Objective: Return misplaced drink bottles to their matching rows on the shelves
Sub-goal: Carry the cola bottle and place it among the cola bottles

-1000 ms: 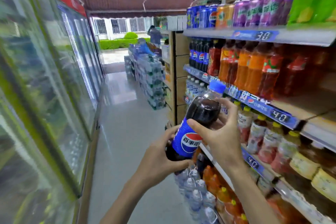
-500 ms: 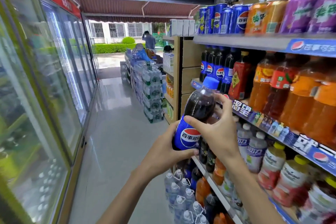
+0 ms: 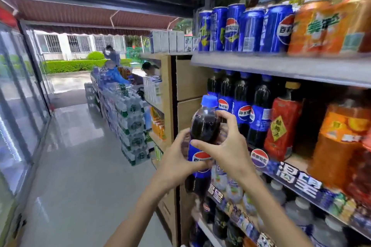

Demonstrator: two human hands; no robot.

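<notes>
I hold a Pepsi bottle (image 3: 202,126) with dark cola, a blue cap and a blue label, upright in both hands. My left hand (image 3: 176,164) wraps its lower label from the left. My right hand (image 3: 226,146) grips its shoulder from the right. The bottle hangs just in front of the middle shelf's left end, level with a row of matching Pepsi bottles (image 3: 243,110) standing there. A red-labelled bottle (image 3: 283,124) stands right of that row, then orange drink bottles (image 3: 339,142).
Blue and orange cans (image 3: 259,28) fill the top shelf. Lower shelves (image 3: 297,178) hold pale and dark bottles. Stacked water packs (image 3: 128,118) line the aisle ahead. Glass-door fridges (image 3: 18,106) run along the left. Two people stand near the shop entrance.
The view has moved closer to the shelf and the bottle has risen toward the Pepsi row. Both hands keep the same grip on it.
</notes>
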